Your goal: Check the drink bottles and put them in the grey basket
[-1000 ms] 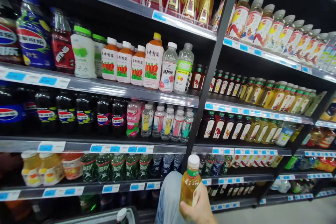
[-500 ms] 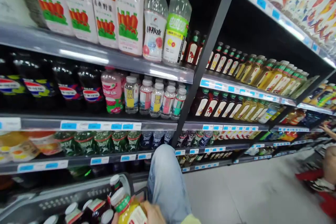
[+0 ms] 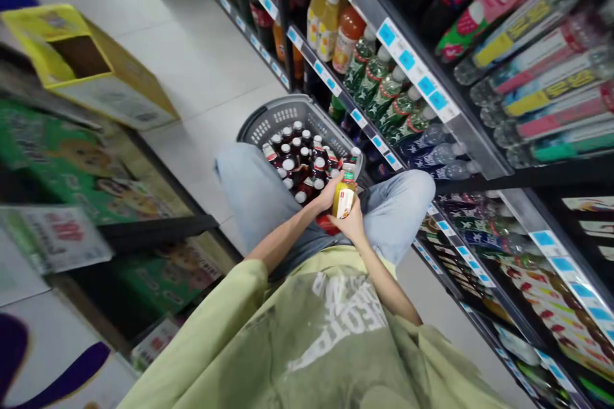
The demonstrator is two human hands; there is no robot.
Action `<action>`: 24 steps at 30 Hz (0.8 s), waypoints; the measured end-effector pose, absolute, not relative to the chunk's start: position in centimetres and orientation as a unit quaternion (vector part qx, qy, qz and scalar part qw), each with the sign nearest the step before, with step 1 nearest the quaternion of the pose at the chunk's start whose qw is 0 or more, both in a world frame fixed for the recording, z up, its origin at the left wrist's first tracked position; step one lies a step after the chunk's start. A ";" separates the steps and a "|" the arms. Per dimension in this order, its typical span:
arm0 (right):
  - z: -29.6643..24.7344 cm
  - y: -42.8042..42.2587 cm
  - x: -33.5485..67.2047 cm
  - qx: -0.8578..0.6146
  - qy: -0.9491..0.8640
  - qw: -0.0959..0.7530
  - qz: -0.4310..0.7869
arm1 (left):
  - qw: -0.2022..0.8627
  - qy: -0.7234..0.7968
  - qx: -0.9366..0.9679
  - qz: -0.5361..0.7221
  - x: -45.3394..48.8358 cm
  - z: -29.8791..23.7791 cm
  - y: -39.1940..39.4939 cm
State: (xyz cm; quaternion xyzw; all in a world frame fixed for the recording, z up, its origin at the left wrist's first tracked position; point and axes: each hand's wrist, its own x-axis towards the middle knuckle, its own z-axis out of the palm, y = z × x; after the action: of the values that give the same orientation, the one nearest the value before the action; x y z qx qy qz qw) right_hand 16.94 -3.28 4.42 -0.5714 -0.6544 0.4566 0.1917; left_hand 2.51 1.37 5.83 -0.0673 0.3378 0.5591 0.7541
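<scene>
Holding step: I clasp a yellow drink bottle [image 3: 344,202] in both hands [image 3: 352,223], grey basket [image 3: 277,116] just beyond; shifting the bottle likely demands steady grip.

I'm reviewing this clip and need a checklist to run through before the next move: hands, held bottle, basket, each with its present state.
1. Left hand on the bottle of yellow drink: ok, at its side.
2. Right hand on the same bottle: ok, around its lower part.
3. Held bottle's label facing the camera: ok, though its text is too small to read.
4. Dark bottles in the grey basket all upright: cannot tell; they crowd together, lower parts hidden.
5. Gap between basket and drinks shelf: cannot tell; they overlap in view.
</scene>
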 end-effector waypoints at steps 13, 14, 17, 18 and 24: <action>2.6 -3.0 17.6 -0.551 -0.693 0.186 0.425 | 0.754 0.353 -0.055 0.551 2.9 3.4 1.6; 2.5 -3.0 17.6 -0.553 -0.694 0.186 0.422 | 0.753 0.356 -0.054 0.551 2.8 3.4 1.5; 2.5 -3.0 17.6 -0.551 -0.698 0.186 0.418 | 0.748 0.365 -0.056 0.551 2.8 3.2 1.5; 2.6 -3.0 17.6 -0.549 -0.700 0.186 0.418 | 0.746 0.368 -0.057 0.552 2.9 3.2 1.6; 2.9 -3.0 17.5 -0.546 -0.705 0.182 0.415 | 0.742 0.363 -0.048 0.562 2.9 2.9 1.7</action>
State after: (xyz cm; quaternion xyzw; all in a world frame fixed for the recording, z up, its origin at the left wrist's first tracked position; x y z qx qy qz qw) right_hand 17.54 -2.98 2.91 -0.5463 -0.7046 0.4147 0.1821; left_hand 2.92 1.66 2.90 -0.0481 0.3631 0.5618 0.7418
